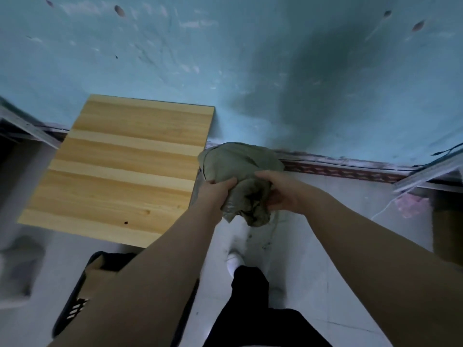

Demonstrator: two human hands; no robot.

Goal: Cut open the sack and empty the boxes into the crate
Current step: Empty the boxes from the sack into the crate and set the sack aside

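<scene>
Teal wall [250,71], pale floor [313,246]. Wood tabletop [125,171] on left. Black crate [110,257] low left, cardboard box [97,279] inside. Sack [240,159] limp, bunched, beside table, not over crate. My L hand [218,194] grips cloth, fingers curled; R hand [283,194] clutches other side. Prob. empty: feel thru for leftovers, swing over crate before shaking. Forearm hides most of crate; can't see cut, sack mouth or box count.

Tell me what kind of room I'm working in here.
Likely a plain storeroom or workroom: scuffed turquoise painted wall, pale tiled floor, a light wooden tabletop and a black plastic crate on the floor.
</scene>
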